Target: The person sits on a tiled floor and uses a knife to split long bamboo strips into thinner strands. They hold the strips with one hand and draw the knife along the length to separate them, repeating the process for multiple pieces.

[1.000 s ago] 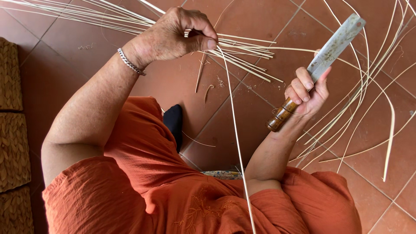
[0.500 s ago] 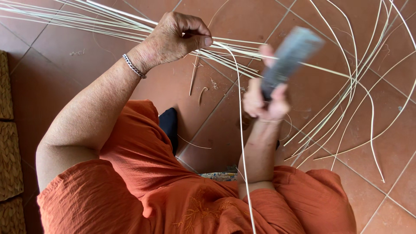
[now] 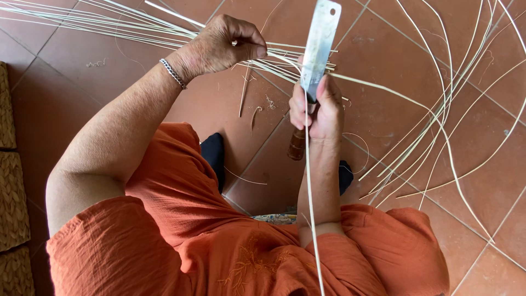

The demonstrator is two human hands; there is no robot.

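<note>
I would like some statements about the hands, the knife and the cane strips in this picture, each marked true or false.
1. The right hand holds a cleaver-like knife with its blade pointing up, away from the body. True.
2. The left hand is empty and rests on the knee. False: it pinches a bundle of pale cane strips above the floor.
3. A bracelet is on the left wrist. True.
4. The floor is covered with green carpet. False: it is reddish-brown tile.
5. The person wears an orange garment. True.
6. The knife handle is blue plastic. False: it looks brown, like wood.
</note>
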